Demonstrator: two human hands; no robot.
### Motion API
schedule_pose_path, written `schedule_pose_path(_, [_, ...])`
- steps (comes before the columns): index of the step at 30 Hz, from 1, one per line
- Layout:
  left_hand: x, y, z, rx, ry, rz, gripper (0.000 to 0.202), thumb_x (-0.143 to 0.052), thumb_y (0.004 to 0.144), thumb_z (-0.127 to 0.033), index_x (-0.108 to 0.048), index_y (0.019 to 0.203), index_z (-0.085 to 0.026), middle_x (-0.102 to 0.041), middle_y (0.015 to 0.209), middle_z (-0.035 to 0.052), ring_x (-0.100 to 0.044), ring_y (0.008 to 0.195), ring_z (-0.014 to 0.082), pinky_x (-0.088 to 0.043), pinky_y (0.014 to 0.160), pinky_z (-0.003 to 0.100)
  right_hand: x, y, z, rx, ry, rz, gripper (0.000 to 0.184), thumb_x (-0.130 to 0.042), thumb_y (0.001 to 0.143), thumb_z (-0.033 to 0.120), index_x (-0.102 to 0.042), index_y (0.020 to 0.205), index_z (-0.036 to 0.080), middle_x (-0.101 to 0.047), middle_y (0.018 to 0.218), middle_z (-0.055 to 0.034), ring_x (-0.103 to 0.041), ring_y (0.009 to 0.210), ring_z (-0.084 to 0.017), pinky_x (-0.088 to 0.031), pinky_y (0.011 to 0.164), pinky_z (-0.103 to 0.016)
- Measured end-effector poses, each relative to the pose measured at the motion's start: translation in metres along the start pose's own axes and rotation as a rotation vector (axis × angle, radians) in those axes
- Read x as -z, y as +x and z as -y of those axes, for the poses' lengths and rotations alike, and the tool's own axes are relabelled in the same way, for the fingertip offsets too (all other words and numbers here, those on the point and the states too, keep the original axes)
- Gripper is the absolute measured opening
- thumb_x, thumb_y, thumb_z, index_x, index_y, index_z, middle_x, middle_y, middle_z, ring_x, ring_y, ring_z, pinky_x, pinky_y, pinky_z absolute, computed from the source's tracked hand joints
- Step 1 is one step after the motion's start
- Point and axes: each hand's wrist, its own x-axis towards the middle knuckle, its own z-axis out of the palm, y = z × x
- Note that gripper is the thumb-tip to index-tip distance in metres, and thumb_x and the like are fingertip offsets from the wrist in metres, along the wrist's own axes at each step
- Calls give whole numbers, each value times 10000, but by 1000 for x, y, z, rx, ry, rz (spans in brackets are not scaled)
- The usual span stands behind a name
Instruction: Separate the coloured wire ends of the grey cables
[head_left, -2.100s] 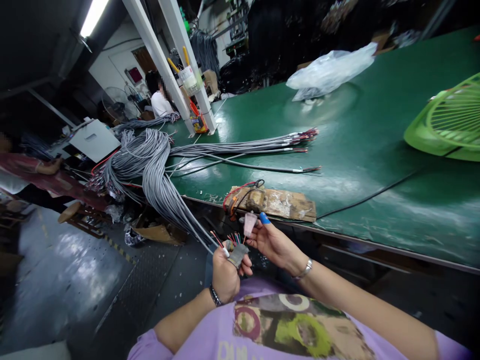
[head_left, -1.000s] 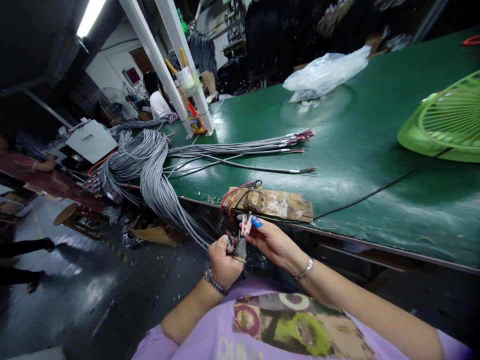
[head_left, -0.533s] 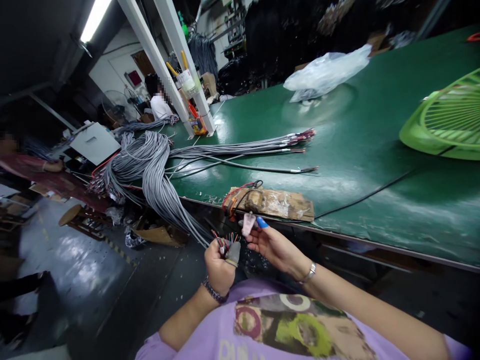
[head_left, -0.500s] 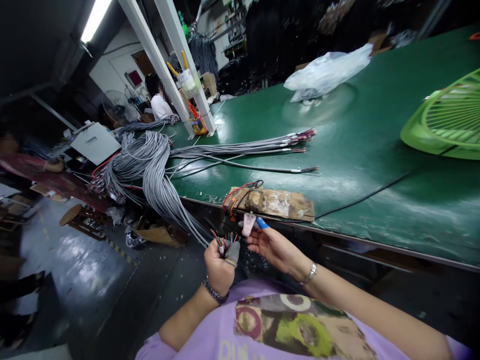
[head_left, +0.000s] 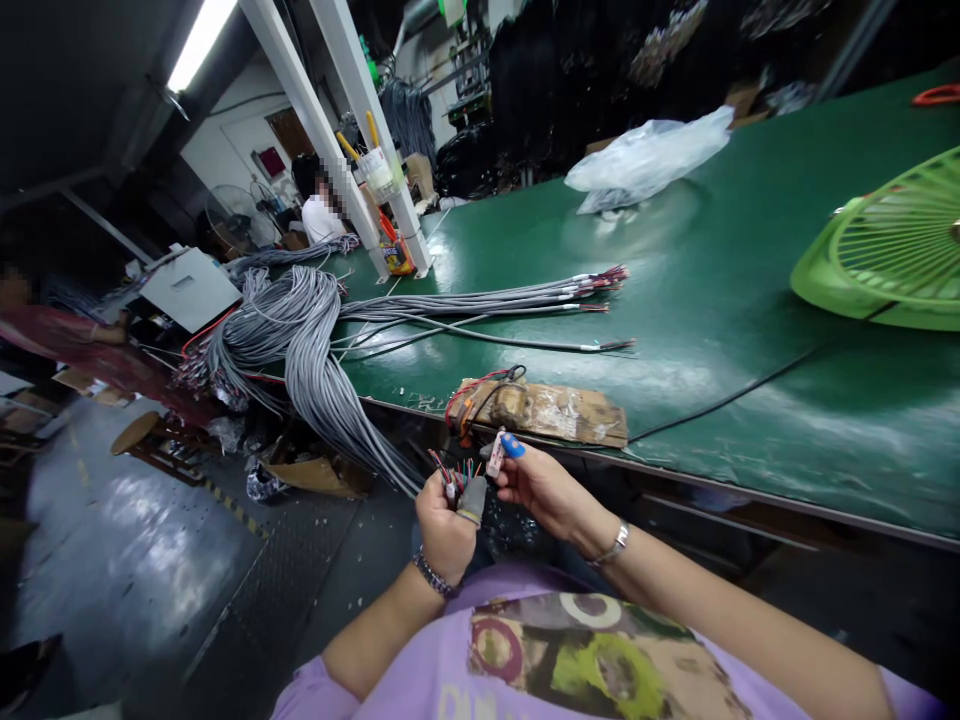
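Observation:
My left hand (head_left: 445, 523) is closed round the end of a grey cable (head_left: 390, 468), whose coloured wire tips (head_left: 455, 470) fan out above my fist; a grey cot covers one finger. My right hand (head_left: 541, 487), with a blue cot on a fingertip, pinches a small pale connector piece (head_left: 496, 455) just right of those wire tips. Both hands hover in front of the green table's near edge (head_left: 675, 480), below a worn wooden block (head_left: 551, 408) with red and black wires on it.
A thick bundle of grey cables (head_left: 300, 335) drapes off the table's left end, with more laid across the top (head_left: 487, 300). A green fan guard (head_left: 889, 245), a plastic bag (head_left: 649, 155), a black cord (head_left: 727, 398) and white posts (head_left: 352, 130) stand beyond. A person (head_left: 321, 208) sits far left.
My right hand has brought the connector piece down and left, closer to the wire tips held in my left fist. The view has shifted slightly.

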Motion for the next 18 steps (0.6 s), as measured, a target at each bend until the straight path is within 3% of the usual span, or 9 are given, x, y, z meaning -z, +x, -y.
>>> schedule_pose_path(3, [-2,1,-1,-1,17,-13,189,-643,730,-333,-549,716,-169,-489,549,-64,-390,396,55,-369,416,183,-1,0,3,-4,17,12,288,-726,683,442,-626,698,172,-591,623,14,-505,546,-77,-439,525,-190])
schedule_pose_path(8, [-4,3,-3,7,23,16,175,-639,732,-329,-571,721,-168,-478,508,-69,-390,386,62,-364,410,188,0,0,5,-12,56,12,258,-712,710,409,-689,806,170,-693,789,-44,-578,648,-106,-453,605,-214])
schedule_pose_path(18, [-5,0,0,47,14,42,197,-660,712,-335,-551,712,-172,-458,487,-77,-389,367,58,-343,360,175,7,3,-4,-51,126,16,261,-629,781,445,-670,829,192,-703,839,-55,-611,685,-127,-472,614,-232])
